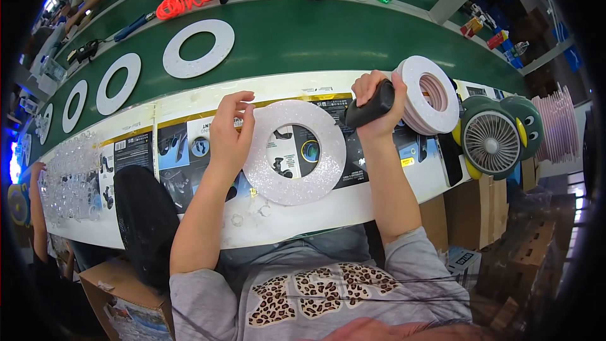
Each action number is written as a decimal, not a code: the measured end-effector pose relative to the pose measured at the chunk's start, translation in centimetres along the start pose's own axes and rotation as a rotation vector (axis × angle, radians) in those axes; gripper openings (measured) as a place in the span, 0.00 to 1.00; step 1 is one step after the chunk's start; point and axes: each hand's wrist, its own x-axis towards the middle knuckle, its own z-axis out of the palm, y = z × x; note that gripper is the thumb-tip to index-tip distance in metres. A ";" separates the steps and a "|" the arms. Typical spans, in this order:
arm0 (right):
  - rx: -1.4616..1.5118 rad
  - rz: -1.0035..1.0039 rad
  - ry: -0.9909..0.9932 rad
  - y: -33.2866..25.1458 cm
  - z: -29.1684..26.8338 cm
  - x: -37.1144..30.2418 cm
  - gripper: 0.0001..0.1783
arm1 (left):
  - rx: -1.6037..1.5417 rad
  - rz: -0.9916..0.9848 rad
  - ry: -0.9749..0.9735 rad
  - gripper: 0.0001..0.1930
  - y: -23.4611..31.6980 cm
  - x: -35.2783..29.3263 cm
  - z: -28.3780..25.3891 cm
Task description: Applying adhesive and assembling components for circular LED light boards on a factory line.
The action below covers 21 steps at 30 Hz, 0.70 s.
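A white speckled ring (271, 177) lies flat on the worktable in front of me, with printed packaging showing through its hole. My left hand (232, 129) is beside the ring's upper left edge, fingers half bent and apart, holding nothing; whether it touches the rim I cannot tell. My right hand (382, 104) is wrapped round a smooth black hand-held object (371, 106), raised by the ring's upper right edge. Its exact kind is not clear. Just right of that hand leans a stack of similar white rings (431, 95).
A green penguin-shaped fan (499, 136) stands at the right, behind a dark phone (449, 159). Small clear plastic parts (72, 173) cover the table's left. Several white rings, including one large ring (224, 44), lie on the green belt (284, 38). Cardboard boxes (476, 211) stand lower right.
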 end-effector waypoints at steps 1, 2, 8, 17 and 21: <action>-0.003 0.000 -0.005 0.0 0.0 0.0 0.29 | -0.002 0.004 0.001 0.10 0.0 0.0 0.0; -0.006 -0.001 -0.011 0.0 -0.1 0.0 0.29 | -0.003 0.004 0.001 0.10 0.0 0.0 0.1; -0.021 0.001 -0.007 0.1 -0.1 0.1 0.29 | 0.002 0.014 -0.001 0.10 -0.2 0.0 0.1; -0.029 0.001 -0.016 0.2 -0.3 0.2 0.29 | 0.008 0.012 0.000 0.10 -0.1 0.0 0.1; -0.010 -0.012 0.032 0.3 -0.4 0.3 0.28 | 0.003 0.005 0.003 0.10 0.0 0.1 0.0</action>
